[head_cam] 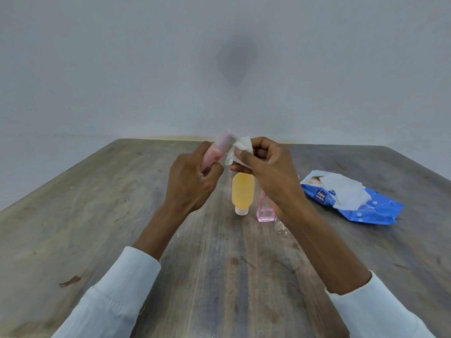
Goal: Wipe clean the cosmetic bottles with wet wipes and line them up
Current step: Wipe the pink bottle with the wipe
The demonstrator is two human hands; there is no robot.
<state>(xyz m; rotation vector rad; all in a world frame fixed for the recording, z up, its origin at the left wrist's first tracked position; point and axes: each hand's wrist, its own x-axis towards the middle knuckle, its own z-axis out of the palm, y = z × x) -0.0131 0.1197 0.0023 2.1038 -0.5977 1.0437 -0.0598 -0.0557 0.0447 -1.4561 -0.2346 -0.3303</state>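
Pink tube (220, 148): we are seeing a pale pink, rounded tube, tilted with its upper end leaning away and to the right, raised above the far middle of the desk (97, 215); its lower part is hiding inside the fingers.
Wipe (240, 151): we are looking at a crumpled white sheet, bunched up and touching the right side of the pink tube near its top.
Left hand (192, 181): we are watching it gripping the pink tube, fingers curling round the lower part, back of the hand facing us.
Right hand (268, 172): we are seeing it pinching the wipe between thumb and fingertips, pressing it against the tube; the other fingers are curling in.
Orange bottle (242, 193): we are finding it lying on the desk below the hands, translucent, its white cap pointing towards us.
Pink bottle (264, 208): we are seeing a small clear pink bottle just right of the orange one, partly hiding behind the right wrist.
Clear bottle (280, 228): we are only just making it out beside the right forearm; we cannot tell its shape.
Pack (361, 203): we are seeing a blue wipes pack lying well to the right, a white sheet sticking out of its top.
Sleeves (117, 296): we are noticing light ones covering both forearms.
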